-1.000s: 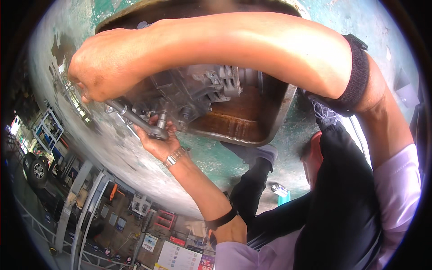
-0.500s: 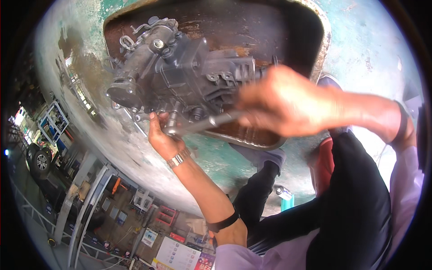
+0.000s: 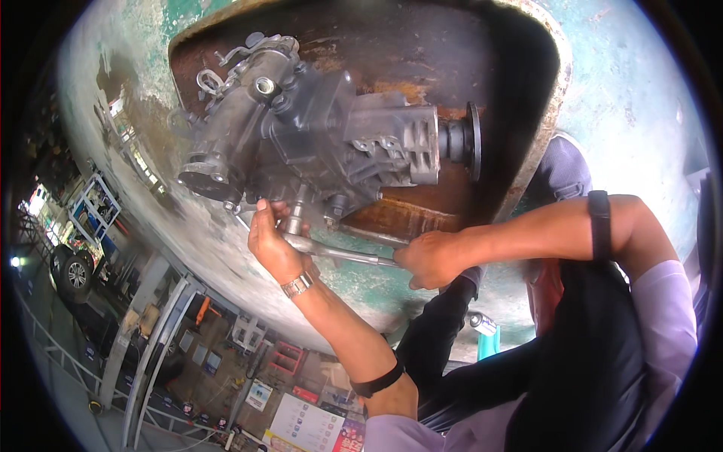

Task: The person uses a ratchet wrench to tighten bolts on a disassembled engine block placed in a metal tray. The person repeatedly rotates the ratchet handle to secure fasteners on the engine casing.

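A dark cast-metal machine unit, with a round flange on a shaft at its right end, lies in a rusty metal tray. A silver ratchet wrench reaches a bolt on the unit's near side through a socket. My left hand is closed about the wrench's head and the socket, thumb up beside them; some fingers are hidden behind. Wrapped round the far end of the handle is my right hand, just outside the tray's near edge.
Around the tray is a worn green and white surface. My shod foot rests by the tray's right side. A spray can stands near my legs. At lower left are metal rails, a red crate and a car wheel.
My right hand has swung the wrench handle down toward me, from over the tray to outside its near edge. The flange now shows. My left hand stays at the socket.
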